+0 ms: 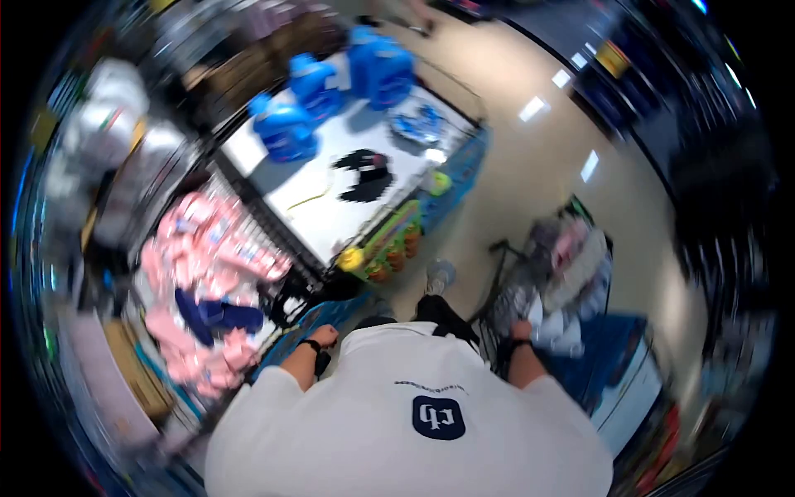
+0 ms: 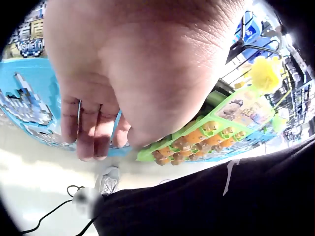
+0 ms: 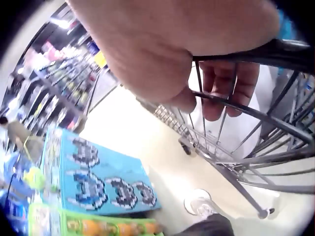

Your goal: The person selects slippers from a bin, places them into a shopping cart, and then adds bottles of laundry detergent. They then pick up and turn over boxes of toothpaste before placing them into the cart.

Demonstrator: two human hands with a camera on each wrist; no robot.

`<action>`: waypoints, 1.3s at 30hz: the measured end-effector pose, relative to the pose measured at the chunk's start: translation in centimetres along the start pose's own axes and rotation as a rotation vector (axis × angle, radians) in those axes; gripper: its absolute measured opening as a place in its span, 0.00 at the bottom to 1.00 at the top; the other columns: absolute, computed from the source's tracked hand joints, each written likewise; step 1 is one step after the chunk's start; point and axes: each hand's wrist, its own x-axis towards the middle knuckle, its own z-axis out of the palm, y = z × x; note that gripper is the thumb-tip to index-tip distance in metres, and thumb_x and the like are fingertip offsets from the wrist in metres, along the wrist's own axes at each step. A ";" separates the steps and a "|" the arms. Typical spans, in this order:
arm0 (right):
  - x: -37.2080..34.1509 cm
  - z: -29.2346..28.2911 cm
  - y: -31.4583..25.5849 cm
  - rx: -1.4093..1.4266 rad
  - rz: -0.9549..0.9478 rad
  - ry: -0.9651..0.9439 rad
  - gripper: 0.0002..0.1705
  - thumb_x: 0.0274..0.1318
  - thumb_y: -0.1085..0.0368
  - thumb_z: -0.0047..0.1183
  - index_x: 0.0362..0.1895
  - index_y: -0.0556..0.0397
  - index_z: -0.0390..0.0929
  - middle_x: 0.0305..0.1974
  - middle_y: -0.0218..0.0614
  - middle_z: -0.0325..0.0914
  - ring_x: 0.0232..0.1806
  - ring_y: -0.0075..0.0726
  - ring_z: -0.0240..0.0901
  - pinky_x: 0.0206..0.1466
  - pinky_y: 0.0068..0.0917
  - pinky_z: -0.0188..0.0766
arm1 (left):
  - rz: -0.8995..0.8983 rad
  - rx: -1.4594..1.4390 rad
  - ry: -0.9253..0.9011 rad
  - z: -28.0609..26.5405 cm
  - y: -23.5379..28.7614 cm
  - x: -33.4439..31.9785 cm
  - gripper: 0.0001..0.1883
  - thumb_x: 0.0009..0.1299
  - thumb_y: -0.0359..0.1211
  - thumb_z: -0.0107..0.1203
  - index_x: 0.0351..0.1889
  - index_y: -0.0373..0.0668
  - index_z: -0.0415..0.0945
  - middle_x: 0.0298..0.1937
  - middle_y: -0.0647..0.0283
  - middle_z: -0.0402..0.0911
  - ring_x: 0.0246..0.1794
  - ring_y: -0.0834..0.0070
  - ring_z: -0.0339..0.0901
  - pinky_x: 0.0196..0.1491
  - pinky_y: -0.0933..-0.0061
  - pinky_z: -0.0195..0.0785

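My right hand grips the top edge of a wire shopping cart. In the right wrist view its fingers show through the cart's wires, with the thumb on the nearer side. Grey and white bagged goods fill the cart in the head view. My left hand hangs at my left side with its fingers loosely bent and nothing in it. Beyond it in the left wrist view is a green display strip of small orange-brown figures, fixed along a blue-sided stand.
Blue jugs and a black pixel-shaped print are on the white display top. Pink packages fill a bin on the left. A blue panel faces the aisle. Pale floor runs ahead between the display and dark shelves.
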 end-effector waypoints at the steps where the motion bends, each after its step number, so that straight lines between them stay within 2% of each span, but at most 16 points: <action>1: 1.3 2.2 0.0 0.171 0.146 0.022 0.15 0.55 0.57 0.47 0.35 0.53 0.83 0.38 0.46 0.81 0.43 0.50 0.78 0.46 0.45 0.73 | 0.057 -0.050 0.000 -0.5 0.2 1.0 0.13 0.68 0.37 0.47 0.30 0.40 0.79 0.24 0.62 0.81 0.19 0.73 0.76 0.22 0.71 0.67; 2: 2.3 5.3 0.4 0.336 0.302 0.044 0.13 0.51 0.63 0.49 0.37 0.53 0.82 0.39 0.49 0.80 0.46 0.55 0.77 0.49 0.46 0.74 | 0.104 -0.097 -0.012 -0.6 -1.1 2.4 0.13 0.68 0.38 0.48 0.32 0.40 0.78 0.24 0.62 0.81 0.20 0.73 0.77 0.23 0.72 0.68; 3: -0.1 -0.5 -2.1 0.491 0.468 0.198 0.14 0.47 0.64 0.52 0.38 0.57 0.80 0.39 0.54 0.79 0.45 0.59 0.76 0.51 0.49 0.72 | 0.092 -0.090 0.002 -1.1 -1.1 3.1 0.12 0.69 0.38 0.50 0.34 0.39 0.78 0.26 0.62 0.81 0.21 0.74 0.77 0.24 0.72 0.69; 5: -1.2 -5.1 -3.1 0.780 0.477 0.263 0.12 0.49 0.64 0.51 0.35 0.60 0.77 0.36 0.58 0.77 0.42 0.63 0.74 0.46 0.52 0.70 | 0.110 -0.003 0.088 -2.0 -0.9 5.1 0.13 0.69 0.40 0.52 0.38 0.38 0.77 0.28 0.62 0.81 0.24 0.74 0.79 0.27 0.71 0.72; 8: -0.2 -5.1 -3.1 0.771 0.406 0.355 0.11 0.49 0.65 0.55 0.32 0.61 0.77 0.32 0.57 0.78 0.38 0.64 0.75 0.42 0.51 0.71 | 0.117 0.035 0.044 -2.7 1.0 6.7 0.13 0.69 0.39 0.53 0.39 0.37 0.76 0.27 0.62 0.80 0.23 0.73 0.77 0.25 0.71 0.70; 12: 1.0 -8.1 -3.2 0.817 0.432 0.359 0.10 0.49 0.66 0.55 0.31 0.62 0.76 0.30 0.57 0.78 0.36 0.64 0.75 0.40 0.50 0.72 | 0.020 0.011 -0.049 -3.0 9.2 5.6 0.12 0.70 0.38 0.52 0.40 0.38 0.75 0.24 0.63 0.77 0.21 0.74 0.74 0.24 0.71 0.68; 14: 2.0 -8.0 -2.9 0.834 0.435 0.357 0.10 0.49 0.66 0.55 0.31 0.63 0.76 0.29 0.57 0.78 0.35 0.64 0.75 0.40 0.50 0.72 | 0.144 0.032 -0.035 -2.8 12.1 6.5 0.11 0.71 0.36 0.51 0.40 0.38 0.74 0.23 0.65 0.75 0.20 0.75 0.73 0.22 0.72 0.66; 16: 4.3 -6.9 -2.1 0.891 0.405 0.321 0.10 0.49 0.67 0.54 0.29 0.64 0.75 0.29 0.58 0.77 0.35 0.64 0.75 0.40 0.50 0.72 | 0.162 0.135 -0.031 -2.5 16.2 7.1 0.11 0.72 0.36 0.50 0.41 0.37 0.74 0.24 0.64 0.76 0.21 0.75 0.73 0.24 0.73 0.67; 18: 4.9 -7.9 -1.2 0.980 0.391 0.325 0.07 0.50 0.69 0.52 0.29 0.63 0.75 0.28 0.58 0.77 0.35 0.63 0.75 0.40 0.49 0.71 | 0.112 -0.004 -0.076 -2.4 18.9 9.0 0.12 0.72 0.37 0.51 0.40 0.37 0.74 0.24 0.64 0.76 0.22 0.75 0.74 0.25 0.74 0.68; 22: 6.8 -8.9 0.3 1.084 0.430 0.298 0.05 0.48 0.74 0.51 0.31 0.62 0.77 0.29 0.56 0.78 0.37 0.62 0.76 0.40 0.48 0.71 | 0.043 0.042 -0.082 -2.1 26.7 9.8 0.12 0.73 0.38 0.50 0.43 0.38 0.72 0.28 0.62 0.77 0.24 0.74 0.75 0.27 0.74 0.68; 23: 7.2 -9.7 0.8 1.080 0.456 0.270 0.04 0.48 0.74 0.51 0.30 0.62 0.76 0.29 0.56 0.78 0.37 0.62 0.76 0.40 0.48 0.71 | 0.053 -0.057 -0.185 -2.6 25.6 13.1 0.13 0.74 0.37 0.49 0.47 0.37 0.71 0.30 0.61 0.78 0.25 0.73 0.75 0.27 0.73 0.68; 26: 8.5 -10.5 2.3 1.083 0.492 0.253 0.03 0.50 0.73 0.51 0.29 0.61 0.75 0.30 0.56 0.77 0.37 0.62 0.75 0.40 0.48 0.71 | 0.038 0.076 -0.153 -2.3 32.7 11.9 0.15 0.74 0.37 0.46 0.52 0.37 0.69 0.36 0.58 0.80 0.28 0.71 0.78 0.32 0.73 0.69; 32: 11.6 -12.2 4.9 1.095 0.507 0.312 0.04 0.46 0.75 0.47 0.29 0.62 0.73 0.27 0.56 0.76 0.35 0.63 0.74 0.39 0.48 0.70 | 0.114 0.243 -0.144 -1.8 41.3 14.5 0.15 0.74 0.36 0.46 0.52 0.35 0.69 0.37 0.58 0.80 0.30 0.71 0.78 0.33 0.72 0.70; 34: 12.3 -12.8 5.9 1.078 0.448 0.192 0.06 0.52 0.71 0.50 0.33 0.62 0.73 0.31 0.58 0.76 0.38 0.65 0.74 0.42 0.50 0.69 | 0.156 0.330 -0.131 -2.2 43.2 15.6 0.15 0.74 0.36 0.46 0.51 0.35 0.69 0.37 0.58 0.80 0.31 0.72 0.78 0.34 0.72 0.71; 38: 14.7 -12.2 7.0 1.136 0.456 0.225 0.07 0.49 0.70 0.52 0.32 0.61 0.72 0.31 0.57 0.75 0.38 0.64 0.74 0.42 0.49 0.69 | 0.221 0.129 -0.202 -1.4 46.5 17.2 0.14 0.74 0.37 0.48 0.50 0.37 0.70 0.36 0.61 0.77 0.30 0.72 0.77 0.33 0.73 0.71; 39: 15.5 -12.1 7.2 1.110 0.448 0.251 0.10 0.46 0.68 0.57 0.31 0.61 0.72 0.28 0.55 0.76 0.35 0.61 0.75 0.40 0.47 0.70 | 0.175 0.064 -0.207 -1.3 47.9 17.1 0.13 0.73 0.37 0.49 0.49 0.38 0.70 0.36 0.61 0.77 0.29 0.72 0.77 0.33 0.73 0.71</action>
